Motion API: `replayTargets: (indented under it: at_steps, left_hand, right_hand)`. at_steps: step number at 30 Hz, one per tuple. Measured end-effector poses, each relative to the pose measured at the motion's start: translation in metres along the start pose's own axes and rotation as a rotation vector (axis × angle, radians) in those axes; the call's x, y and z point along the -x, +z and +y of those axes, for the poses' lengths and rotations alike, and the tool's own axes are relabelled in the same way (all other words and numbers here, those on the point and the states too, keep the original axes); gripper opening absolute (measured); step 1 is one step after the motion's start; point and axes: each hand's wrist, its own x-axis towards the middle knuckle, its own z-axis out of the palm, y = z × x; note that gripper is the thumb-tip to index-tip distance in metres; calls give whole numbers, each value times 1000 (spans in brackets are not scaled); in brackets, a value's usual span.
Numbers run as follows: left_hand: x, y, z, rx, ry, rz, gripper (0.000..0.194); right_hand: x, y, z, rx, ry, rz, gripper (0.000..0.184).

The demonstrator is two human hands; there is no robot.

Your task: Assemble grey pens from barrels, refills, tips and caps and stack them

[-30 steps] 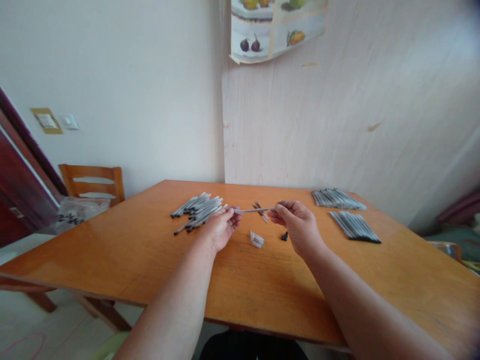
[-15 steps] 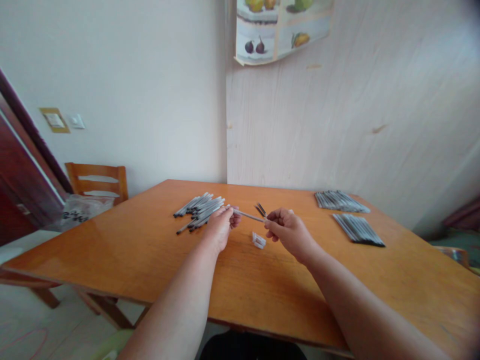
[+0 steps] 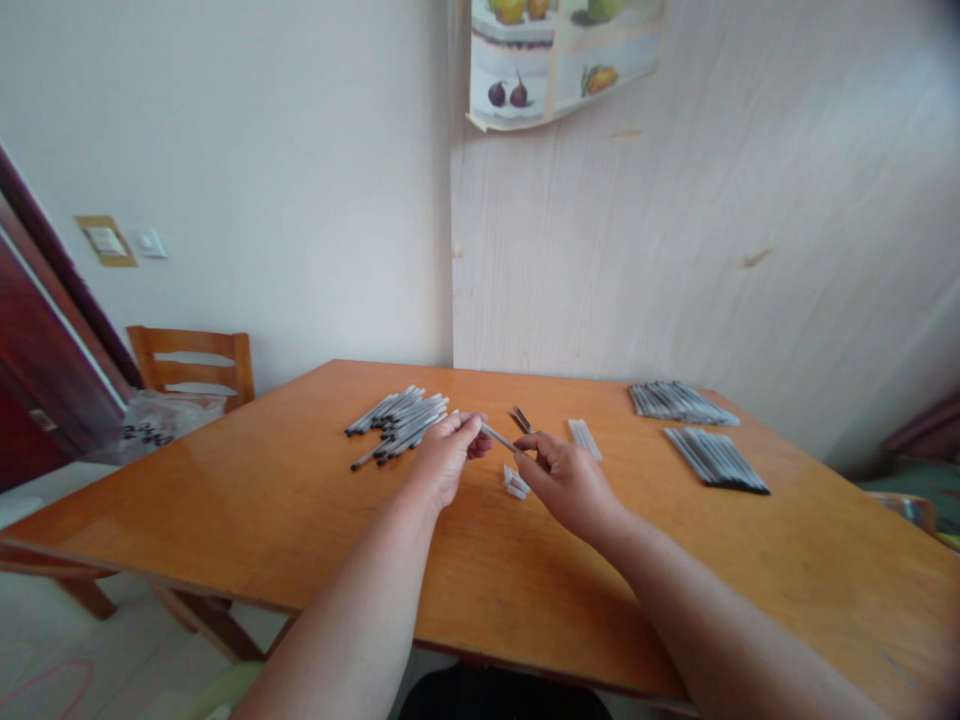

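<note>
Two bare hands share one slim tube (image 3: 498, 436): the left hand (image 3: 450, 450) has its thumb and fingers closed on one end, and the right hand (image 3: 574, 485) pinches the other, the tube slanting down from left to right between them, above one wooden table (image 3: 337, 540). Left of the grip and just beyond the left hand lies one pile of pens (image 3: 405, 415), grey with black ends, overlapping too much to count. Directly beyond the grip are at least two dark thin rods (image 3: 522, 418), partly hidden by the right hand. Beyond the right hand lies one small row of clear tubes (image 3: 584, 438), side by side, their number unclear. Just below the grip, beside the right fingers, sits one little cluster of clear plastic pieces (image 3: 516, 482), too small to count. Well to the right of the grip are two flat groups of pens, a farther group (image 3: 682, 402) and a nearer group (image 3: 716, 460). Far left stand one chair (image 3: 191, 372) and one plastic bag (image 3: 176, 415) holding several black pieces.
</note>
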Motion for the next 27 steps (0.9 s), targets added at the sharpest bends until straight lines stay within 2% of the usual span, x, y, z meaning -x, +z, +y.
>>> replayTargets:
  at_steps: [11,18,27]
  left_hand:
    - [3,2,2,35,-35,-65,30]
    - [3,4,1,62,-33,-66,28]
    - [4,5,4,69,1,-24,31]
  right_hand:
    - [4,1,-6,26,-18,1,22]
    - [6,3,-8,114,-41,25,19]
    - [5,2,-7,71,-57,14,21]
